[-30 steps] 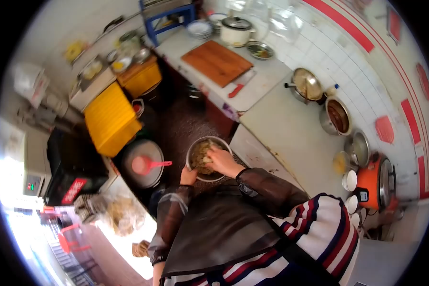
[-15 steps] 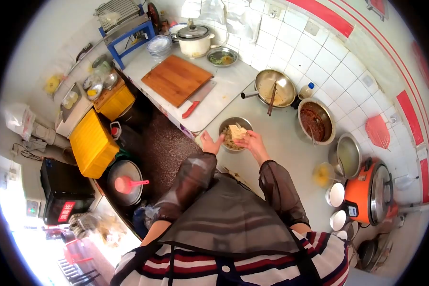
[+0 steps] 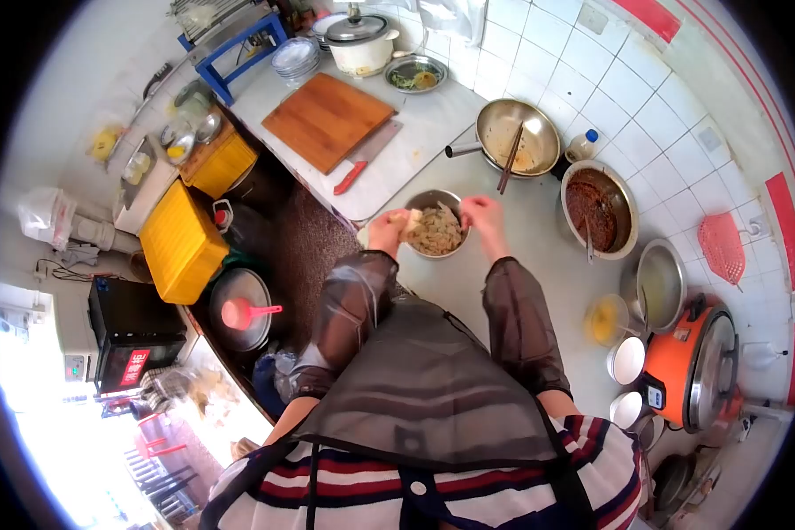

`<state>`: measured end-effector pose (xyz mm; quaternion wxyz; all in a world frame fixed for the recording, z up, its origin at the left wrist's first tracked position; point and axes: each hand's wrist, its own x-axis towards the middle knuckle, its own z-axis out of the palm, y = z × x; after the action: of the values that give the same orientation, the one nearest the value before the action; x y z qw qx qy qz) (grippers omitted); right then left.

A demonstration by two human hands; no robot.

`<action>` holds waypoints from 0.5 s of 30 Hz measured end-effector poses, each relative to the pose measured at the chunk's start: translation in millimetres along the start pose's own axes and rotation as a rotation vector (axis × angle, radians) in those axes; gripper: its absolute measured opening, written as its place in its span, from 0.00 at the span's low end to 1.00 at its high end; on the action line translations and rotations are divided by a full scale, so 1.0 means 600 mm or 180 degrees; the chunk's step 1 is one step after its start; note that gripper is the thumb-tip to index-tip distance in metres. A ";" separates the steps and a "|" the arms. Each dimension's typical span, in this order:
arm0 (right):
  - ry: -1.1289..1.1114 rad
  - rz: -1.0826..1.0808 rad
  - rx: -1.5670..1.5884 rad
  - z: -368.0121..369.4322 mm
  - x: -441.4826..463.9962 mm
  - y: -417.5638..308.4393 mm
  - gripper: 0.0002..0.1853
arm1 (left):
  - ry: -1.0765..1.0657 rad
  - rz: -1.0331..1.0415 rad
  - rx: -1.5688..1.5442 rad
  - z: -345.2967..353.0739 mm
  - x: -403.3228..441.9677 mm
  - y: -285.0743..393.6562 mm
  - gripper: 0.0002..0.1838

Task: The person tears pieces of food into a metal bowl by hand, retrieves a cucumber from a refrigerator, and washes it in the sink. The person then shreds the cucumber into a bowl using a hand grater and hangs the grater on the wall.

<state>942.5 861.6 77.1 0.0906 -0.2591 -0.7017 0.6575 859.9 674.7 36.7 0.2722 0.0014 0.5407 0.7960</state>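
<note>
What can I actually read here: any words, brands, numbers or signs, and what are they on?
No text reads clearly.
Red label on the black box: pale marks, too blurred to read.
Panel on the orange cooker: too small to read.

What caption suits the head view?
Left hand, holding a pale piece, and right hand flank a metal bowl of food.

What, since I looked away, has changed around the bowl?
The bowl moved from in front of the counter onto it. Pale food moved leftward from the right hand to the left hand; whether the right holds anything is unclear. Cutting board and knife stayed.
</note>
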 end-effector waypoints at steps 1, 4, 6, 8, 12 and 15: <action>-0.0063 0.0035 0.0509 -0.017 0.009 0.009 0.06 | 0.0016 -0.0021 -0.0005 0.003 -0.002 0.006 0.12; -0.0718 0.0073 0.0704 0.007 -0.009 -0.011 0.05 | -0.0132 0.0242 0.0683 0.018 -0.010 0.009 0.13; -0.1243 -0.0154 -0.0162 0.027 -0.021 -0.032 0.05 | -0.0189 0.0318 0.0971 0.037 -0.004 -0.006 0.13; -0.0889 0.0023 0.0325 0.006 0.007 -0.011 0.07 | -0.0138 0.0310 0.1142 0.039 -0.001 -0.008 0.12; -0.0984 0.0061 0.0550 0.014 0.001 -0.034 0.07 | -0.0045 0.0404 0.1030 0.043 0.006 0.003 0.12; -0.1331 -0.0040 0.0117 0.025 0.003 -0.029 0.05 | -0.0154 0.0547 0.1289 0.043 0.014 -0.020 0.11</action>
<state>929.9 849.1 91.7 -0.0482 -0.1109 -0.6947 0.7091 865.3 703.8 34.9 0.2103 0.1212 0.6807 0.6912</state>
